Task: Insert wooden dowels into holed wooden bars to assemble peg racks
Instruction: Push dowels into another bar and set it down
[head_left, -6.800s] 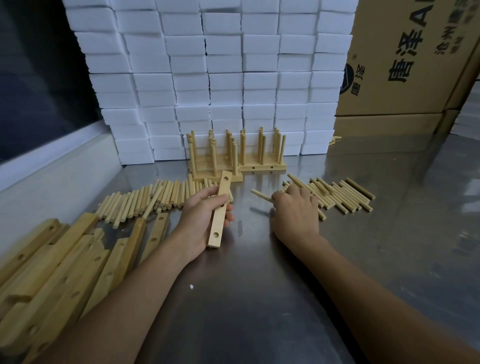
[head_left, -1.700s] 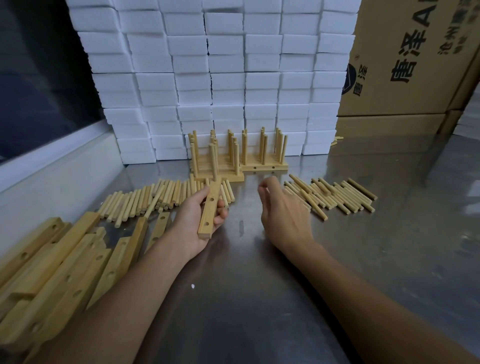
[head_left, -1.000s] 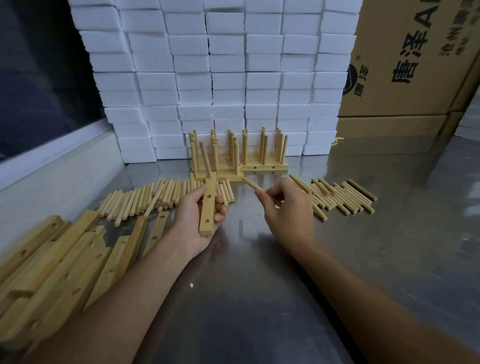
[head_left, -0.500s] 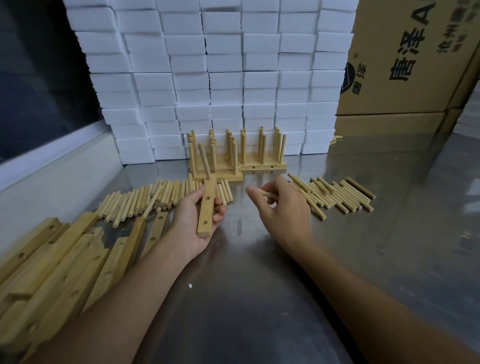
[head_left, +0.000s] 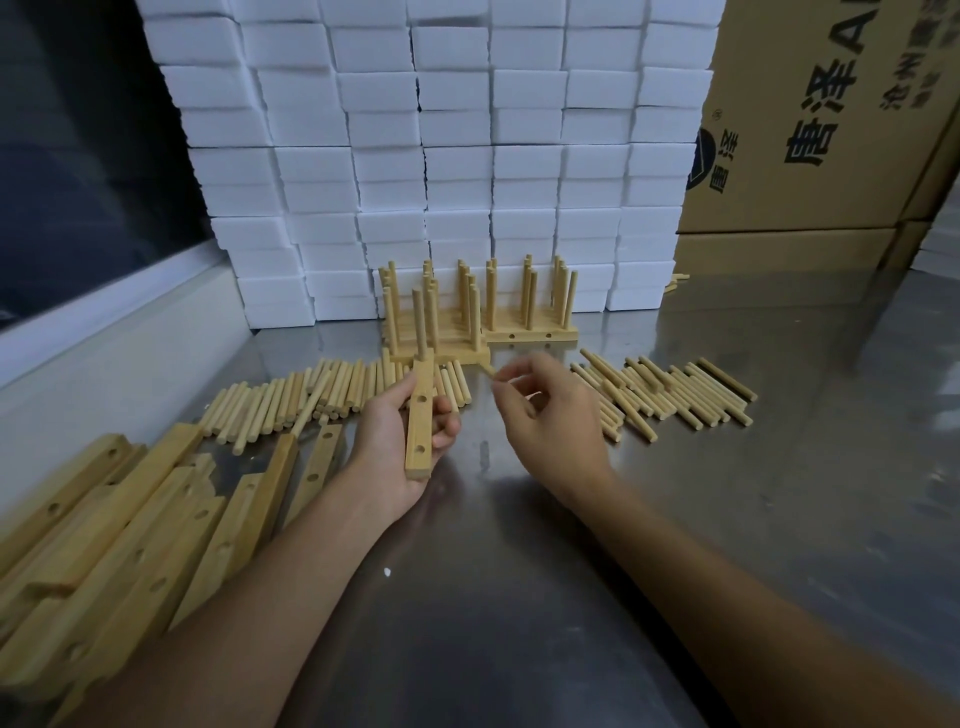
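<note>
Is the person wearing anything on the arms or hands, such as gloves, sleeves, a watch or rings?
Nothing worn is visible. The left hand and right hand have no gloves, and no rings show on the fingers that can be seen. Both forearms are uncovered to the picture's lower edge, with no sleeve, watch or bracelet at either wrist.

Dim, cool indoor light falls from above onto the steel surface (head_left: 519, 597), which shows soft smeared reflections and pale glare at the right edge (no hard highlights). Faint shadows sit under both forearms. The white foam blocks (head_left: 441, 156) are brightest. Wide-angle bending curves the edges; the corners look soft and slightly blurred
</note>
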